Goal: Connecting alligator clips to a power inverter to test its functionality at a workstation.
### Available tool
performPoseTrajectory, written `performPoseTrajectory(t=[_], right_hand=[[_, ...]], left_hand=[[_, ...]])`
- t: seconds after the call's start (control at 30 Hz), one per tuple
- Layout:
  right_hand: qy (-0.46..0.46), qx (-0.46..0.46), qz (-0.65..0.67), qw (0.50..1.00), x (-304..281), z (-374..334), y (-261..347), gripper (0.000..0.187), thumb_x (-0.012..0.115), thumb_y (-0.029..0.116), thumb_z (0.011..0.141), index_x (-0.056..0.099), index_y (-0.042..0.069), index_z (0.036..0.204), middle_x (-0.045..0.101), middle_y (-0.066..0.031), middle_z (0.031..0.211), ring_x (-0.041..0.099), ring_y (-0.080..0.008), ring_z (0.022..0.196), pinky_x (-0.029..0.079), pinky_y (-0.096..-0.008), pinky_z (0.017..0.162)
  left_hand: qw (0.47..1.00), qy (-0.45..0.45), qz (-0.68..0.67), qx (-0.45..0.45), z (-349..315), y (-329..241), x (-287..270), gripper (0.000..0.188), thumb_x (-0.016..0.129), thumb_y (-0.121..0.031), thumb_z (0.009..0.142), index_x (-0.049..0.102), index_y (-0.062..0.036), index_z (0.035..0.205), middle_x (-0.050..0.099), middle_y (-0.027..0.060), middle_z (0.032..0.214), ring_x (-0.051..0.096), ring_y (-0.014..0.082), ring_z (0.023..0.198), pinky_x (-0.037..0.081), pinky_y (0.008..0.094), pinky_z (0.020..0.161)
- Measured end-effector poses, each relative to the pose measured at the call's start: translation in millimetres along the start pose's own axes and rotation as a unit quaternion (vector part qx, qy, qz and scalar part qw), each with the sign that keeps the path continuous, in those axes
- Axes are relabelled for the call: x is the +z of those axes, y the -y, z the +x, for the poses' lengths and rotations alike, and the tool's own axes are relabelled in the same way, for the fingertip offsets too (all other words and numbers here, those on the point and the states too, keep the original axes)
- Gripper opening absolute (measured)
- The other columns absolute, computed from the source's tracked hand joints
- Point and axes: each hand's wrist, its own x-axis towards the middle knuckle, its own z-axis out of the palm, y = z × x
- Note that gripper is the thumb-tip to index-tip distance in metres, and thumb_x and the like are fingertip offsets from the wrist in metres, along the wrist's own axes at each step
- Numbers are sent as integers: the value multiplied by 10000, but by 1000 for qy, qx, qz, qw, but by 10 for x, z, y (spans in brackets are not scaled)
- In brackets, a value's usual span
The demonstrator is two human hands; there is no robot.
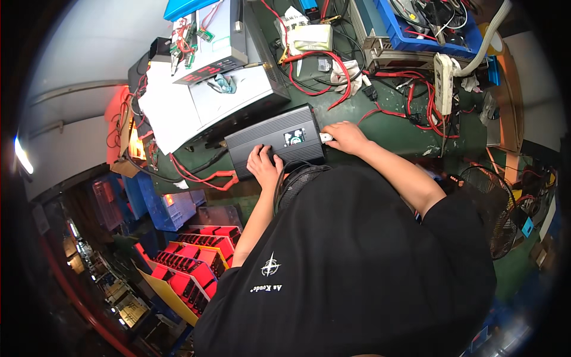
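A black ribbed metal box (259, 138) with a small display panel (294, 137) on top lies on the green bench (410, 140) in front of me; it looks like a power inverter. My left hand (264, 166) rests on its near part, fingers apart and holding nothing. At the box's right end my right hand (346, 137) pinches a white plug (325, 137) against that end face. Whether the plug is fully seated I cannot tell. A dark cable (208, 162) and a red clamp (225, 180) lie by the left end.
Grey instruments (238, 92) with white paper (169, 110) stand at the back left. Tangled red and black leads (416, 101), a white power strip (443, 83) and a blue bin (428, 44) sit at the back right. Below left are red trays (196, 265); a black mesh guard (488, 208) stands at right.
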Motion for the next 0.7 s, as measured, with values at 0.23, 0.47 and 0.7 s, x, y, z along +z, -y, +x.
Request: performPoseTrajectory(t=[0.23,0.47,0.7], right_hand=[[-245,-102,-65,962,-140,-176,90,329,759,283,917,688,119,1194,740,-102,1102,710,-309,984,540,-420,914],[-65,287,371,881,282,-1020,-704,515,598,366,1073,693,-5,728,619,-96,538,553,-148,420,455,-308,439],[31,438,405,802,426,-1071,-927,575,552,428,1072,713,-14,741,657,-102,570,570,-163,398,438,-305,389]], left_hand=[[1000,-8,6,6,-18,48,24,407,687,-228,859,653,-104,1244,564,117,1372,501,353,1320,354,519,1097],[1000,-17,11,11,1,41,1,407,692,-222,849,656,-105,1237,567,116,1369,509,353,1315,361,510,1089],[1000,-7,-5,9,-12,44,-2,402,671,-228,883,643,-98,1262,556,122,1387,484,360,1338,340,516,1118]])
